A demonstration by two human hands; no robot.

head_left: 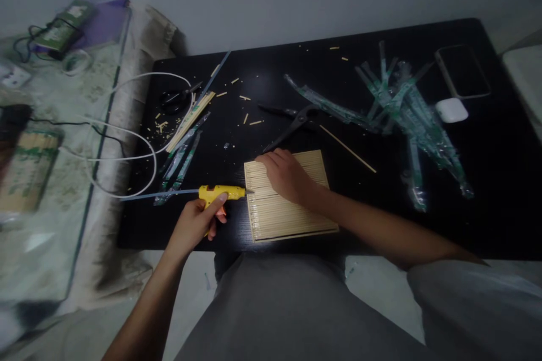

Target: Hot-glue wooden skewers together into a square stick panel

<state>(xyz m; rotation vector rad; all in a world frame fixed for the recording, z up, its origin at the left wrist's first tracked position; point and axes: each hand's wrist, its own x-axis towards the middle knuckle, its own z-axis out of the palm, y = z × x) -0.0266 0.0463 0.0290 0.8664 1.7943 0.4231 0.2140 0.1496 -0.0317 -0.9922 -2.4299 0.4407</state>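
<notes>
My left hand is closed round the handle of a yellow hot glue gun. A long glue stick juts from its back end. The gun's metal nozzle points right, at the left edge of a flat square panel of thin bamboo sticks near the table's front edge. Lying over the upper part of this panel, my right hand has its fingers bent and together, pressing on the sticks near the upper left corner. Its fingertips are partly hidden. A dark gap runs between the sticks beside the nozzle.
Pliers and a single stick lie behind the panel. Scissors, bundled sticks and a looped white cable are at left. Plastic wrappers, a phone and a white case lie at right.
</notes>
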